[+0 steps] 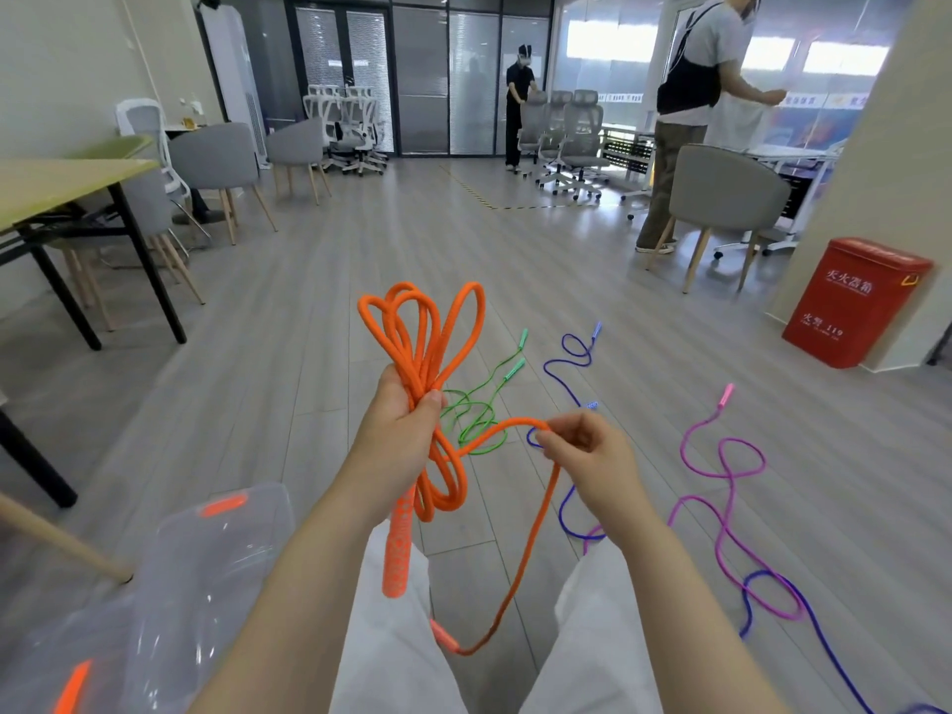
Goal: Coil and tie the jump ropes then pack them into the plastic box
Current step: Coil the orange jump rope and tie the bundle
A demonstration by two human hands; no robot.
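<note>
My left hand (pixel 399 430) grips the middle of a coiled orange jump rope (pixel 420 332); loops stick up above the fist and hang below it, and one orange handle (pixel 396 548) dangles down. My right hand (pixel 582 450) pinches the rope's free strand, which drops to the other handle (pixel 445 636) near my knees. On the floor ahead lie a green rope (pixel 476 409), a blue rope (pixel 566 353) and a pink rope (pixel 731 456), all loose. The clear plastic box (pixel 170 574) with orange latches stands at the lower left.
A wooden table (pixel 62 182) with black legs and grey chairs stands on the left. At the right, a red metal box (pixel 855 301) sits by a pillar. One person stands beside a grey chair (pixel 721 198), and another stands far back among office chairs.
</note>
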